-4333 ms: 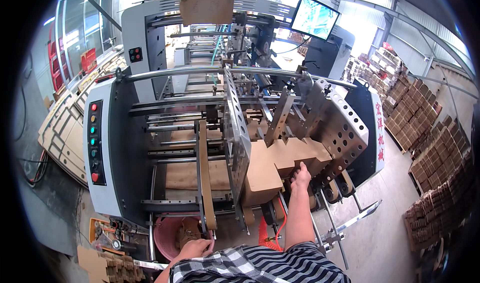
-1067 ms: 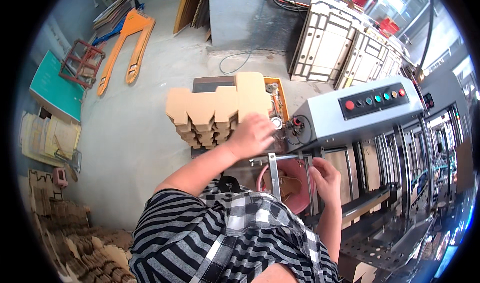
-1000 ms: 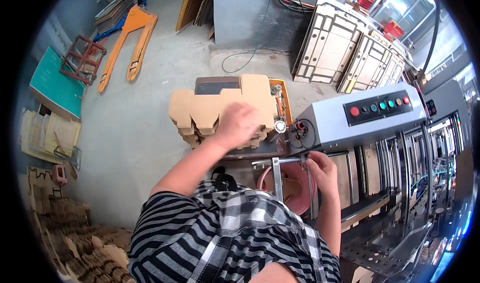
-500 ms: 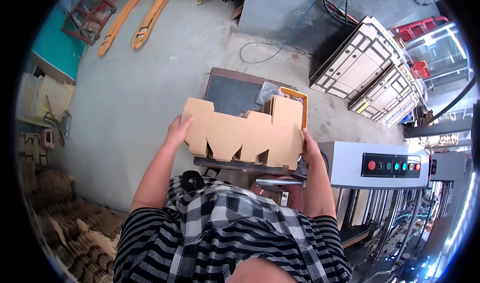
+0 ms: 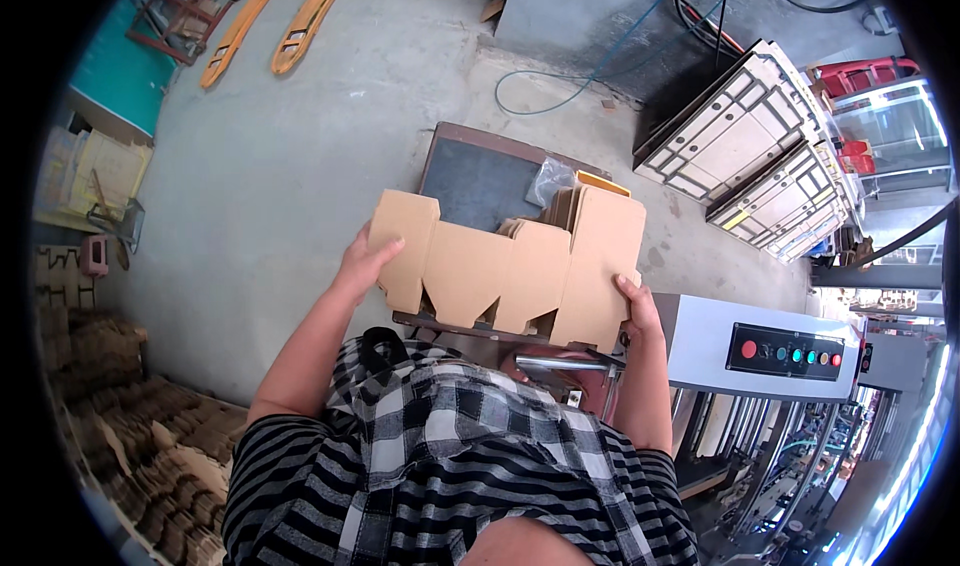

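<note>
We've got fingers (image 5: pixel 388 252) clamped on notched brown cardboard blanks (image 5: pixel 505 271) (flat, stacked), left hand (image 5: pixel 364 266) nine o'clock, right hand (image 5: pixel 642 311) three.

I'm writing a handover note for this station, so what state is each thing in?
Cardboard stack: flat, notched pieces layered, held at both ends
Left hand: closed on its left end, thumb on top
Right hand: closed on its right end, thumb on top
Control panel: some buttons lit green
Clear plastic bag: crumpled
Patterned boards: standing tilted
</note>
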Demonstrator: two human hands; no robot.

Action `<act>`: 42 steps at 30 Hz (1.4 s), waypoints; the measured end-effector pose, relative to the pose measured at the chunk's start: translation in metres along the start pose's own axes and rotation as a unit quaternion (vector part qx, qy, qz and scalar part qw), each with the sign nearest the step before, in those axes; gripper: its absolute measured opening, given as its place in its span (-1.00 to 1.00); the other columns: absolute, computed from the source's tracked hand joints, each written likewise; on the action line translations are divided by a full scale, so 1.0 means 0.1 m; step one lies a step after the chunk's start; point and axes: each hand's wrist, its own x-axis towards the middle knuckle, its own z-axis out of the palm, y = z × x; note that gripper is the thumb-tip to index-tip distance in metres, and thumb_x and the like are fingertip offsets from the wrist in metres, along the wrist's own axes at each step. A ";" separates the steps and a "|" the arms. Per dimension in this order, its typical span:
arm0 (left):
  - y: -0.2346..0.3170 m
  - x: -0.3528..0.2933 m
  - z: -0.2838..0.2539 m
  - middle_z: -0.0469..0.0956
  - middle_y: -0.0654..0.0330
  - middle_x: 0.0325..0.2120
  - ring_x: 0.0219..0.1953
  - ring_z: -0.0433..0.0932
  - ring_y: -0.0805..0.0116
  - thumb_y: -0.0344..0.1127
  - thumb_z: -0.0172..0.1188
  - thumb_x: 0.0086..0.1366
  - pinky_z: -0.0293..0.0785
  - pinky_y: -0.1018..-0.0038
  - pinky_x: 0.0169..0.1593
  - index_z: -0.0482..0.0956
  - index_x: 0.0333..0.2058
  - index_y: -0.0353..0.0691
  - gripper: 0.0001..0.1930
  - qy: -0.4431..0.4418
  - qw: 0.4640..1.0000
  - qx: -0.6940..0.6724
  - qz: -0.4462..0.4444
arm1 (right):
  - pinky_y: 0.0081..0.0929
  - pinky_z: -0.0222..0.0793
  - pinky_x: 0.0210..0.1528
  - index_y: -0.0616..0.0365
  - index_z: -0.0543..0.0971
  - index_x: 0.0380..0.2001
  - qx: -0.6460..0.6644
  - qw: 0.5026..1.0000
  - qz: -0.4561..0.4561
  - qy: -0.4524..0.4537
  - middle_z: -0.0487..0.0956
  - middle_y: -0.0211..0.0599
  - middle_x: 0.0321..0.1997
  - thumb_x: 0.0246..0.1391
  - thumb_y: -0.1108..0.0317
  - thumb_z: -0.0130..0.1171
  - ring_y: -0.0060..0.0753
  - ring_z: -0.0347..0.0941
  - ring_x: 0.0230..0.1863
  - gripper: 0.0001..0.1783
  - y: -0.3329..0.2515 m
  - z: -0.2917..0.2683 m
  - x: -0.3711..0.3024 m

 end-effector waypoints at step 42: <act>0.65 -0.52 -0.26 -0.07 -0.03 0.32 0.34 -0.01 0.00 -0.30 0.50 -0.28 0.04 0.22 0.34 -0.33 0.32 -0.13 0.30 -0.085 0.861 0.407 0.293 | -0.37 0.36 0.02 0.04 0.56 -0.08 -0.556 0.785 -0.241 -0.129 0.59 -0.34 -0.08 -0.33 0.31 0.46 -0.30 0.46 -0.02 -0.41 0.14 -0.42 -0.38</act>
